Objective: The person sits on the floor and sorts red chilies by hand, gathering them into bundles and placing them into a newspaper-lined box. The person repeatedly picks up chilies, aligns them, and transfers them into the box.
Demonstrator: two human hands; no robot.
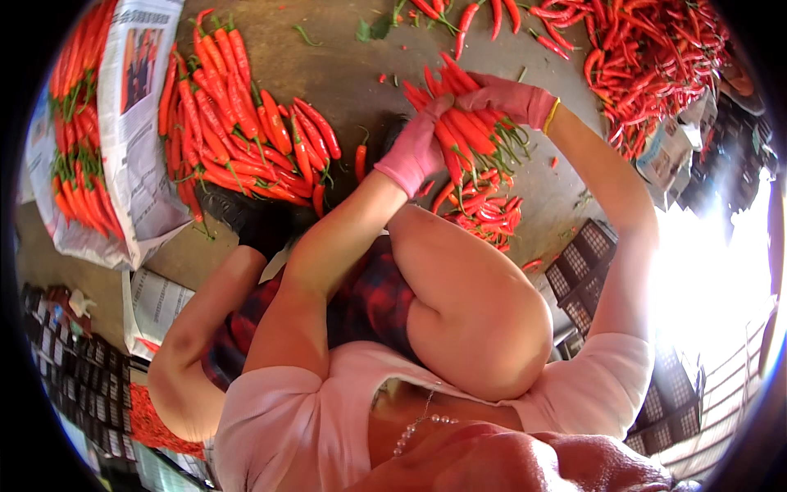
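Brown floor (340, 70), piled red chillies (656, 70), black crates (584, 261).

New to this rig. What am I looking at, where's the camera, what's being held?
There's no robot here: it's a person working with gloved hands. The single picture comes from a wide fisheye camera on their head, looking down, so edges bend and picture left is their left.

The left hand and right hand, in pink gloves, hold a bunch of red chili peppers between them. On the floor are a chili pile at left, a larger heap at upper right and a small cluster just below the bunch. More chilies stand in a newsprint-lined holder at far left.
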